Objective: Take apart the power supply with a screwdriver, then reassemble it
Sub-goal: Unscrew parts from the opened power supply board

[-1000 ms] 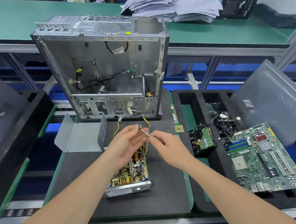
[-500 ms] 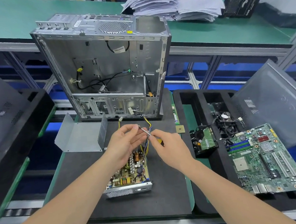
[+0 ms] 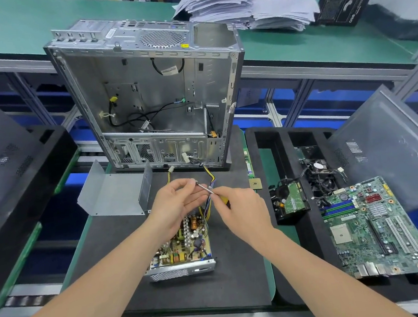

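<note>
The power supply point(image 3: 183, 247) lies open on the black mat, its circuit board bare and its yellow and black cables running up toward the case. Its grey metal cover point(image 3: 114, 193) lies apart at the left. My right hand point(image 3: 240, 206) grips a screwdriver point(image 3: 205, 188) with a yellow handle, the shaft pointing up-left. My left hand point(image 3: 176, 202) hovers above the board, its fingertips pinching at the screwdriver's tip. Whether a screw sits there is too small to tell.
An empty computer case point(image 3: 150, 95) stands upright behind the mat. A black foam tray point(image 3: 273, 152) at the right holds a hard drive point(image 3: 292, 202), a fan and a motherboard point(image 3: 372, 227). Grey side panels lean at the far left and right. A CPU chip point(image 3: 255, 183) lies beside the mat.
Both hands stay together above the power supply, with only small finger movement at the screwdriver's tip. The view has shifted slightly.
</note>
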The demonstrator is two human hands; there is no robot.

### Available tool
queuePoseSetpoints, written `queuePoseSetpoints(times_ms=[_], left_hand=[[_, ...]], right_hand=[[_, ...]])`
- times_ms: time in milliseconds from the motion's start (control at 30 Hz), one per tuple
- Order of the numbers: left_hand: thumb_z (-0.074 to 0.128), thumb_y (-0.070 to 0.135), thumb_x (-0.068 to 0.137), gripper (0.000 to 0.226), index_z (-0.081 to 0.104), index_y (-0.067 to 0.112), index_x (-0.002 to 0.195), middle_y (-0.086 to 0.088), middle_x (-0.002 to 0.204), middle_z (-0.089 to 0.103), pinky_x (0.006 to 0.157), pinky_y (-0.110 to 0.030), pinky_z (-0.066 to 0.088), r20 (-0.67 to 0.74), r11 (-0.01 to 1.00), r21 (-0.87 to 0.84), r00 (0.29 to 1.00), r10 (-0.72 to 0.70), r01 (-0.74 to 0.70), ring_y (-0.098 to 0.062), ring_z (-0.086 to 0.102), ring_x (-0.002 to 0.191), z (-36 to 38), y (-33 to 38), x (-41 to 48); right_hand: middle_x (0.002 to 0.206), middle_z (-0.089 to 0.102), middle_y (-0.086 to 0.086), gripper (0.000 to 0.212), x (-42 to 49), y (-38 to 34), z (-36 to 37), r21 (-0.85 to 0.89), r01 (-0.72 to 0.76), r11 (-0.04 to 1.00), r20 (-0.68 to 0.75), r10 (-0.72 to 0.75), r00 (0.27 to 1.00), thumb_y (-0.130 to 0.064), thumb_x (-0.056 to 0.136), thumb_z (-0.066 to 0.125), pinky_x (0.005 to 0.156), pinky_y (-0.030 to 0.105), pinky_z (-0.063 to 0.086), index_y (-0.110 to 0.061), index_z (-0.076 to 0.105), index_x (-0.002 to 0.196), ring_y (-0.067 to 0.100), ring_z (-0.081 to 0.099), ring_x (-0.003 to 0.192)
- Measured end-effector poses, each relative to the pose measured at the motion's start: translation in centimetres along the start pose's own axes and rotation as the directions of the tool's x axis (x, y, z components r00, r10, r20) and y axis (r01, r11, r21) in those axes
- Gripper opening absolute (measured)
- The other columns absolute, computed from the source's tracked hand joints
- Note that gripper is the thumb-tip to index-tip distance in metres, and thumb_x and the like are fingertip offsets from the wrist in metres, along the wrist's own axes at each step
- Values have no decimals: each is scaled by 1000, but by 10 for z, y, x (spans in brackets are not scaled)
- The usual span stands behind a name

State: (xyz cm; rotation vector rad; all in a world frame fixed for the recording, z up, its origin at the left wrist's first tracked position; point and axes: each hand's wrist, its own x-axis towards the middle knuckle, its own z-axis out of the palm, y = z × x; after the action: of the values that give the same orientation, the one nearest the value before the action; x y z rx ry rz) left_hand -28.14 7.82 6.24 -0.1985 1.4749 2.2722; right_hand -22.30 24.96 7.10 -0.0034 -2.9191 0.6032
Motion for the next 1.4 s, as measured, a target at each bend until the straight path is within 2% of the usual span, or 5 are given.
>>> queuePoseSetpoints(times_ms=[200,1000,1100,1233,1400], left_hand=[[63,17,103,21,67,-3,110,-25,104,76,79,-29,63,-7,994,101,1000,28,-27,-32,77,97,-3,3,1],[53,25,109,26,68,4,113,-21,100,78,70,-31,64,-57,977,213,998,31,-18,-33,78,91,-21,2,-4],[63,23,103,13,72,17,97,-9,84,77,56,-31,59,67,753,626,977,204,-200,-25,76,69,-40,1,-16],[74,30,90,6,67,31,90,21,80,61,65,-25,48,591,-77,795,739,325,-602,-2,57,76,-81,-9,-35],[68,40,98,13,69,27,101,0,128,58,99,-35,45,837,-315,540,538,100,-781,-19,55,116,-118,-14,-31]], right_hand=[[60,71,-5,27,3,1,0,396,-216,892,220,136,966,-48,104,54,60,27,45,-30,59,84,5,63,57],[65,75,-5,20,2,5,-2,496,-215,841,253,97,963,-44,103,58,59,24,44,-29,62,89,1,56,46],[66,75,-2,20,4,10,-4,539,-209,816,283,58,957,-38,103,60,57,24,43,-26,62,88,3,53,44],[70,76,-2,21,8,15,-2,538,-188,821,344,-10,939,-39,103,59,57,23,43,-26,62,87,4,50,42],[75,77,1,20,8,22,6,582,-202,788,430,-86,899,-34,103,62,45,23,41,-28,59,83,19,47,41]])
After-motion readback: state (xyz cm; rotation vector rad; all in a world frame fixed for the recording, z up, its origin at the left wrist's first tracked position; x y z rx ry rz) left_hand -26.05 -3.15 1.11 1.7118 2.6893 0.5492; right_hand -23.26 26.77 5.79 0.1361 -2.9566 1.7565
